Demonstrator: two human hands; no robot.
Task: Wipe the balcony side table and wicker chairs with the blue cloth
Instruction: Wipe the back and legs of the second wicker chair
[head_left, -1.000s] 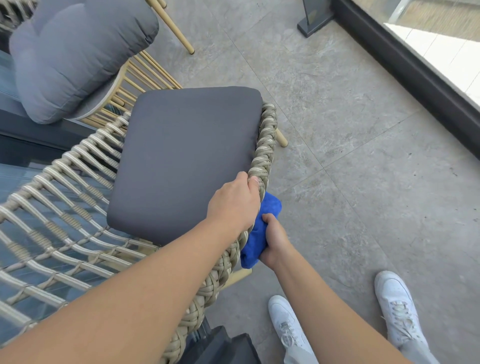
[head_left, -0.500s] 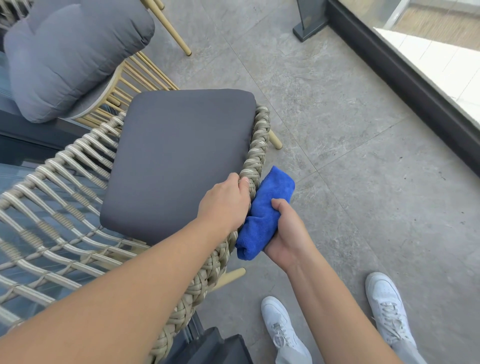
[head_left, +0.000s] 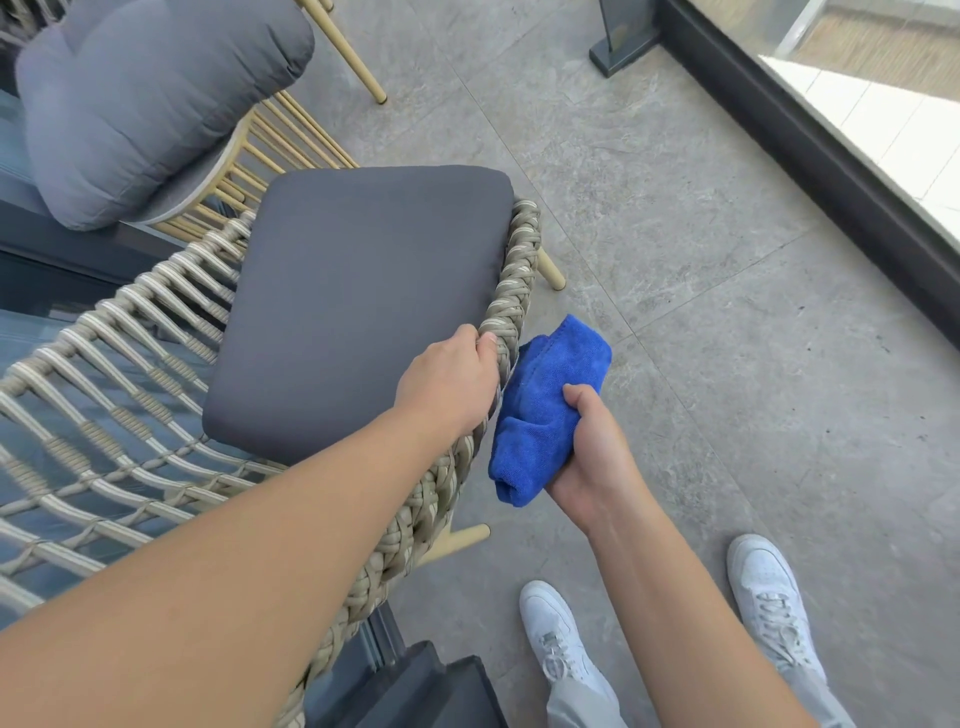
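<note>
Two bare hands worked at the wicker chair (head_left: 511, 291): the left hand (head_left: 449, 387) was curled over the braided rim, fingers hooked on its outer side, with the dark seat cushion (head_left: 358, 306) just to its left. Just right of it, the right hand (head_left: 592, 457) was closed around the folded blue cloth (head_left: 540, 410), thumb on top, pressing the cloth against the rim's outer face above the grey tiled floor (head_left: 727, 364).

Blue cloth (head_left: 543, 410) bunched, against braided rim of wicker chair (head_left: 511, 291)
</note>
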